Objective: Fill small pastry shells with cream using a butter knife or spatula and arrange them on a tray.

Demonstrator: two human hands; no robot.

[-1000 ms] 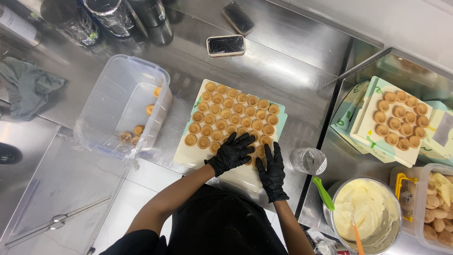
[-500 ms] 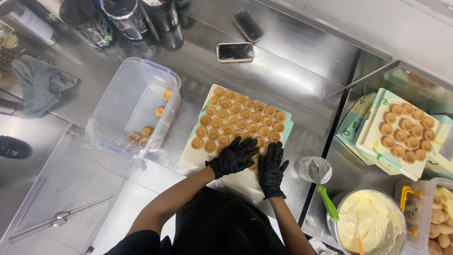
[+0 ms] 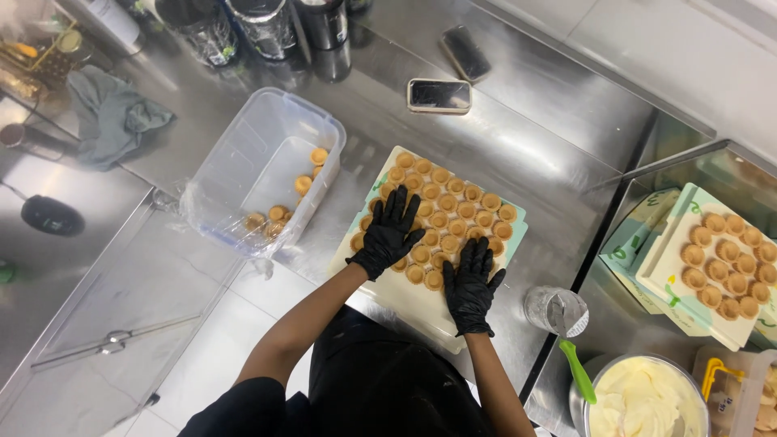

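Both gloved hands lie flat and open, left hand (image 3: 389,234) and right hand (image 3: 469,279), on the mini tart shells (image 3: 443,212) lined up on a pale board (image 3: 409,295) on the steel counter (image 3: 534,162). They look light, brittle, crumbly; I'd nudge them by the rims, not squeeze

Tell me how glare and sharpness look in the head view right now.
Head view: bright glare streaks the steel counter; the left hand, right hand and tart shells are sharp; the black gloves hide finger detail; the frame corners bend slightly.
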